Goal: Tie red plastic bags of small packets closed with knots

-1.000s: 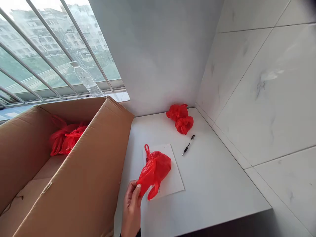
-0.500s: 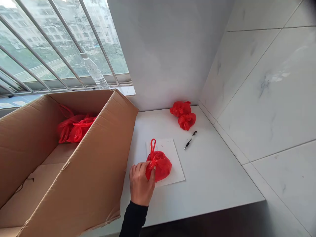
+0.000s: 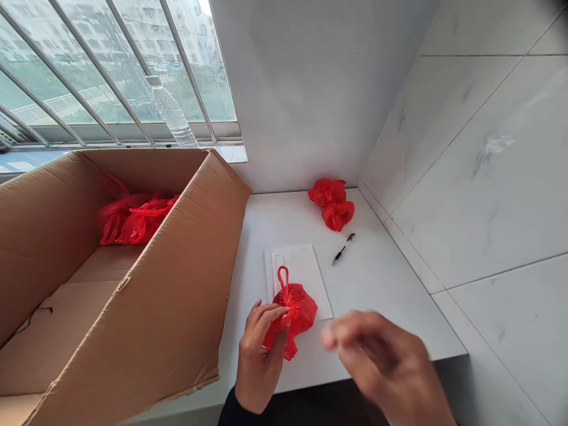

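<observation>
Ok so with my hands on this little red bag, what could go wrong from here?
The red bag sits on the sheet of paper near the counter's front edge, pinched only by the left hand; a slip might drop it off the edge. Pulling the bag could drag the paper along. The right hand is coming in blurred, so a hurried sweep might knock the pen further away.
</observation>
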{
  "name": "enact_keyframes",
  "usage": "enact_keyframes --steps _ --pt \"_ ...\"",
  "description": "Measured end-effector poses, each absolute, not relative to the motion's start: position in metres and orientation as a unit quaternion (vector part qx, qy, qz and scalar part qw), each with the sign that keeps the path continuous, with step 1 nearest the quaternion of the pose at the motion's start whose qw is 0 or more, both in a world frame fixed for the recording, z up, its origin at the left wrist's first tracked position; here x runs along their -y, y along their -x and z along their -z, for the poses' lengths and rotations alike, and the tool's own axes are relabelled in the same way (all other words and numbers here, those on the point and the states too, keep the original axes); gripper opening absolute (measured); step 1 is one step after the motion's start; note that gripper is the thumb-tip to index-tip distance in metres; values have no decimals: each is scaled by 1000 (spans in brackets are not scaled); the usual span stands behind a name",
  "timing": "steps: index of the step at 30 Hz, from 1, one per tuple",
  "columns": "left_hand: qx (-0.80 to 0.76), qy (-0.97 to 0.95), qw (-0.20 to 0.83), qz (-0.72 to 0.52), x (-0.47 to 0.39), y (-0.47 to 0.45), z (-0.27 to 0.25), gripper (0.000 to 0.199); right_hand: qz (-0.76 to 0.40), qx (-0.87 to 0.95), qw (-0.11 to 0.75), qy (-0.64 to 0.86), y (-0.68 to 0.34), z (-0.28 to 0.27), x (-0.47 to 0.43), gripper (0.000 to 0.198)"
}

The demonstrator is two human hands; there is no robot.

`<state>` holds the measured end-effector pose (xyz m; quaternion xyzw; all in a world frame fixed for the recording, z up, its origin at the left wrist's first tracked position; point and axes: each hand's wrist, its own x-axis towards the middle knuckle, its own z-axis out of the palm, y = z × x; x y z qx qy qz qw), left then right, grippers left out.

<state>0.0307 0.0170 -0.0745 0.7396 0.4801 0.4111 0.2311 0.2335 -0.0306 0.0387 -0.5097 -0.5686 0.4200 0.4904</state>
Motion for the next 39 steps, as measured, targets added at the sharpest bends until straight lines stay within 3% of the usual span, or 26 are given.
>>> enact_keyframes --steps 2,6,12,14,17,21,23,25,27,31,35,39 --pt "-465 -741 256 -411 -13 -29 74 30 -521 484 476 517 -231 -15 8 15" --pt "-441 -743 288 -412 -6 -26 76 30 -559 455 472 508 -231 22 -9 24" --pt "-429 -740 308 -416 -2 -25 78 29 -422 640 371 525 -220 47 -10 32" --pt "-436 -733 308 -421 -1 -22 80 27 -386 669 345 533 -218 52 -10 22" --pt "-476 -699 303 -439 2 -10 85 21 -365 658 347 560 -225 58 -8 13" --pt "-576 -612 275 -467 7 5 89 14 -329 600 385 619 -248 64 -6 22" --pt "-593 -605 268 -459 8 3 86 20 -316 596 381 632 -252 65 -4 30" --pt "-580 -633 268 -437 6 -5 80 41 -323 626 347 619 -249 62 -2 35" --pt "-558 -667 268 -415 1 -15 75 48 -332 653 321 600 -244 58 -1 27" --pt "-576 -645 260 -430 -7 -15 70 7 -334 597 378 624 -251 56 3 23" --pt "-643 -551 249 -470 -1 -1 64 17 -353 515 422 658 -270 59 13 24" --pt "-635 -567 292 -436 4 -7 48 39 -193 538 492 657 -259 44 27 34"
